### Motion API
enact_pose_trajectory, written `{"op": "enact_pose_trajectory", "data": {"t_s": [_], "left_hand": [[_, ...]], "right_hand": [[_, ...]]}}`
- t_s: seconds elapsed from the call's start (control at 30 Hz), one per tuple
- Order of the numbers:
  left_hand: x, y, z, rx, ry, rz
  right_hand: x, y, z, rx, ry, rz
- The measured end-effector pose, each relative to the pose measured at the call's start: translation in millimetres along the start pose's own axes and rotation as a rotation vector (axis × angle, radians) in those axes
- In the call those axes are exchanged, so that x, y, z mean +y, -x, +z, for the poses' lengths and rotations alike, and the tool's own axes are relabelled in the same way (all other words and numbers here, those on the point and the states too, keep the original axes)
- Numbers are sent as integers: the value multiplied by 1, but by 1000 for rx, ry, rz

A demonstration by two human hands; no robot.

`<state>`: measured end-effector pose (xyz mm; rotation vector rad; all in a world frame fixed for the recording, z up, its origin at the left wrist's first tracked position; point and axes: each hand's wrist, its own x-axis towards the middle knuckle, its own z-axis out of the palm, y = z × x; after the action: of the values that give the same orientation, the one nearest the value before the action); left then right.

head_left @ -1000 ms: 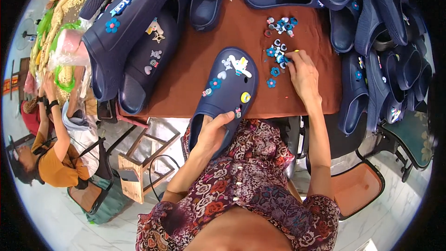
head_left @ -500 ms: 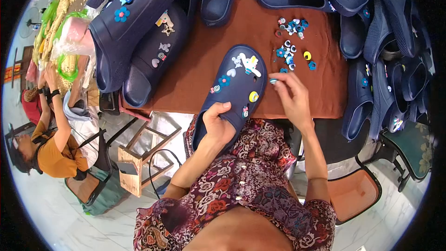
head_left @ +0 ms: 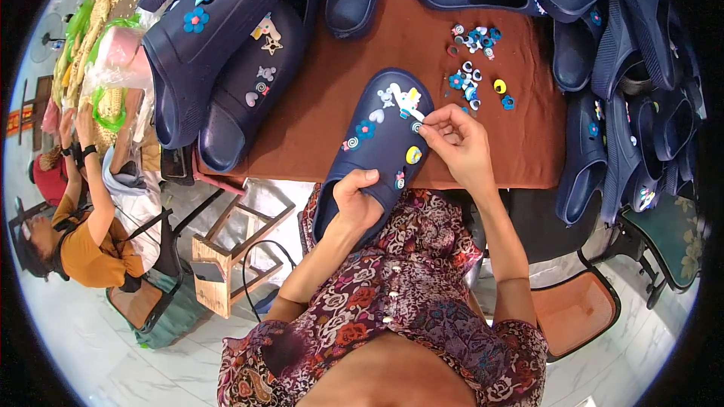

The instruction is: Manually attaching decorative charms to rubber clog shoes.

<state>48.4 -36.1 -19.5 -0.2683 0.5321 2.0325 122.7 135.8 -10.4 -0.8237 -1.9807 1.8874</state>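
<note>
A navy clog (head_left: 386, 143) is held over the near edge of the brown-covered table, toe pointing away. My left hand (head_left: 357, 205) grips its rear part, thumb on top and fingers hidden beneath. On the upper sit several charms: a white character (head_left: 408, 100), a blue flower (head_left: 365, 130), a heart (head_left: 376, 116) and a yellow round one (head_left: 413, 154). My right hand (head_left: 461, 143) pinches a small round swirl charm (head_left: 416, 128) against the clog's right side, just above the yellow charm. Whether it is seated in a hole cannot be seen.
Loose charms (head_left: 469, 79) lie in clusters on the brown cloth (head_left: 317, 105), right of centre. Navy clogs (head_left: 249, 98) are piled at the left, with more clogs (head_left: 581, 158) along the back and right. Another person (head_left: 94, 249) works at far left, beside a wooden stool (head_left: 211, 286).
My right hand has moved left from beside the clog, bringing the small charm onto its upper. The left hand keeps its grip, and the clog has barely shifted.
</note>
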Motion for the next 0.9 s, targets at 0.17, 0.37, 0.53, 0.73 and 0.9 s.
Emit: {"op": "enact_pose_trajectory", "data": {"t_s": [0.17, 0.37, 0.53, 0.73, 0.9], "left_hand": [[-3, -2, 1, -33, -28, 32], [-5, -2, -3, -7, -30, 14], [-2, 0, 8, 46, -24, 34], [-1, -1, 10, 37, -61, 57], [-1, -1, 16, 65, -62, 57]], "right_hand": [[-6, -6, -2, -37, 59, 2], [-5, -12, -8, -53, 148, 58], [5, -8, 2, 30, 67, 1], [3, -1, 6, 79, 91, -89], [8, 0, 11, 103, 106, -61]]}}
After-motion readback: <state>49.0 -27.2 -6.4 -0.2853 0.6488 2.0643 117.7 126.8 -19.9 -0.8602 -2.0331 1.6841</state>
